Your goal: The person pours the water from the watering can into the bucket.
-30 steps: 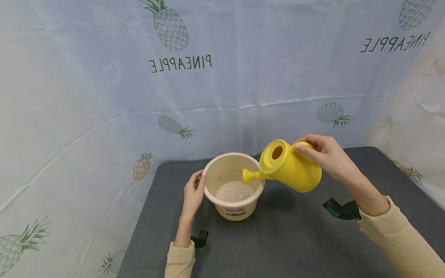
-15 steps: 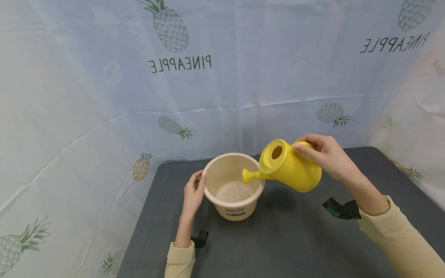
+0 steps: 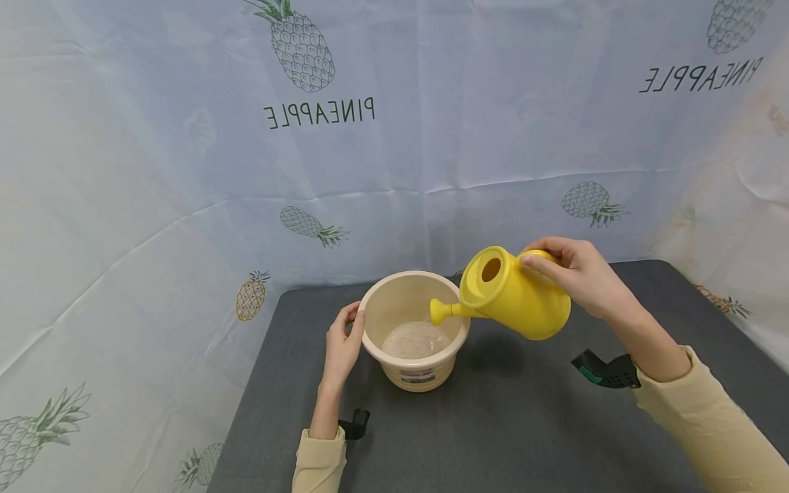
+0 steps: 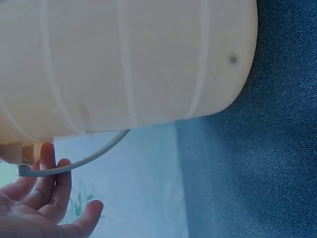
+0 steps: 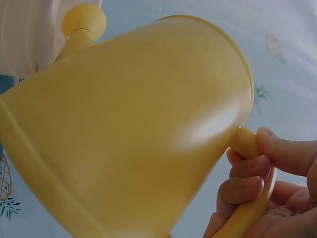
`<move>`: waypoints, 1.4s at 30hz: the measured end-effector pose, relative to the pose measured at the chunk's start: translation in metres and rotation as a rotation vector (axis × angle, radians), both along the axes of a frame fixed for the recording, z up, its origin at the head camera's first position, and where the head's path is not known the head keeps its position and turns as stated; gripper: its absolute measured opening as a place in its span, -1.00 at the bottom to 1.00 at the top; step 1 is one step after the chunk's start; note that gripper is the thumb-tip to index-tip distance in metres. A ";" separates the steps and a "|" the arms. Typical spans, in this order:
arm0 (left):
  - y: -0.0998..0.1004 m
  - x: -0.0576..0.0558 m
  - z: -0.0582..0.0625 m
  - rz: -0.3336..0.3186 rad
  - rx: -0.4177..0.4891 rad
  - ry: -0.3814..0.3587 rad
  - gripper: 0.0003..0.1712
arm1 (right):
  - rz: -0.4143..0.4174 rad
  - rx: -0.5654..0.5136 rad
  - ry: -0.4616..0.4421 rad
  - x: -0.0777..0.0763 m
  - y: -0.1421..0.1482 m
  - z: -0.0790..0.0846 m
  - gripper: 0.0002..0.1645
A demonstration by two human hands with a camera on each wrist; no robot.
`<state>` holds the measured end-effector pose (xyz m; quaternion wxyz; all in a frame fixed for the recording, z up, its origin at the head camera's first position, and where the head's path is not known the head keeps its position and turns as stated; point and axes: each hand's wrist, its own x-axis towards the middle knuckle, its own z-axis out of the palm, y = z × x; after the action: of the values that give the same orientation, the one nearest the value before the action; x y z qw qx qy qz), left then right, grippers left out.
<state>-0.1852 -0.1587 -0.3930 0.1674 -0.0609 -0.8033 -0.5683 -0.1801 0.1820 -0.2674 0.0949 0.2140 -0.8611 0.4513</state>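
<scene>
A cream plastic bucket (image 3: 407,287) stands upright on the dark table, with rippled, frothy water (image 3: 416,340) in its bottom. At its left rim my left hand (image 3: 342,340) grips the edge; the left wrist view shows the fingers (image 4: 48,157) by the handle's lug and the thin grey bail handle (image 4: 99,152). My right hand (image 3: 573,274) holds a yellow watering can (image 3: 530,301) by its handle (image 5: 252,208), fingers wrapped round it. The can is raised off the table and tipped left. Its spout's rose (image 3: 437,312) hangs inside the bucket's right rim.
The dark table (image 3: 493,431) has its back edge close to a white curtain (image 3: 394,157) printed with pineapples. More of this curtain hangs at the left and right. Black straps with camera mounts (image 3: 607,372) sit on both wrists.
Both hands, the bucket and the tipped watering can have hardly moved. The water's surface in the bucket changes its ripples from frame to frame.
</scene>
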 end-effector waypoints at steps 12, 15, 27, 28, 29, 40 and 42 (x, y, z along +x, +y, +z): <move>0.000 0.000 0.000 0.004 -0.008 0.005 -0.62 | 0.023 -0.021 -0.002 -0.002 0.001 0.000 -0.76; 0.000 0.000 0.000 -0.003 0.003 0.002 -0.62 | 0.022 -0.020 -0.004 -0.002 0.001 0.000 -0.76; -0.001 -0.002 -0.002 -0.005 0.008 -0.005 -0.62 | 0.017 -0.014 -0.015 -0.001 0.002 0.001 -0.76; -0.002 -0.002 -0.003 -0.006 0.008 -0.004 -0.62 | 0.017 -0.013 -0.015 -0.001 0.002 0.002 -0.76; -0.003 -0.004 -0.006 -0.008 0.013 -0.005 -0.62 | 0.016 -0.011 -0.015 -0.001 0.002 0.002 -0.76; -0.010 -0.020 -0.032 0.020 -0.013 0.008 -0.58 | 0.017 -0.003 -0.007 -0.001 0.002 0.001 -0.76; -0.009 -0.019 -0.032 0.024 -0.014 0.014 -0.59 | 0.018 -0.003 -0.007 -0.001 0.002 0.001 -0.76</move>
<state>-0.2044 -0.1678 -0.4246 0.1792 -0.0563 -0.8068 -0.5601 -0.1813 0.1842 -0.2663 0.0881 0.2198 -0.8588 0.4542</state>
